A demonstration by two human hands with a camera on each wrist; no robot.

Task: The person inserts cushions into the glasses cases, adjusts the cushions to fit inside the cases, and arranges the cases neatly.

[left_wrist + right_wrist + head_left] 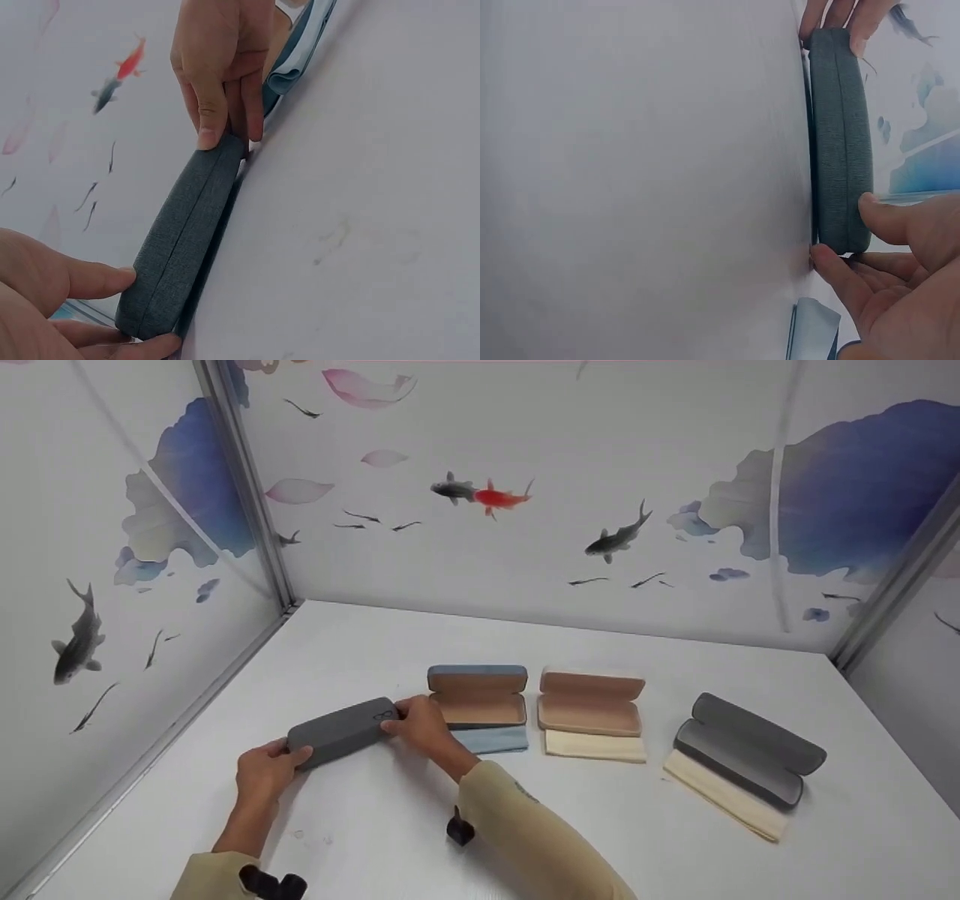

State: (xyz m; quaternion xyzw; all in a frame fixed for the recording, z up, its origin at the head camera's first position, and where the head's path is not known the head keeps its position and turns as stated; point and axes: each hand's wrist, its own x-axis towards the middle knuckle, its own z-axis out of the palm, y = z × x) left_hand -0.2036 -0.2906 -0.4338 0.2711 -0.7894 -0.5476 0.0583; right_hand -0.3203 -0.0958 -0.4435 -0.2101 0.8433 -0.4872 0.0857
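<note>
A dark grey glasses case, closed, with a small glasses mark near the right end of its lid, lies between my two hands. My left hand grips its left end, thumb on top and fingers at the end. At the opposite end my right hand pinches it, thumb at the front edge. In the left wrist view, the seam runs along the side of the case, close over the white table. The right wrist view shows the case held at both ends, with a narrow dark shadow under it.
To the right stand an open blue case with a blue cloth, an open pink case with a cream cloth, and an open grey case with another cream cloth. Printed panels enclose the white table.
</note>
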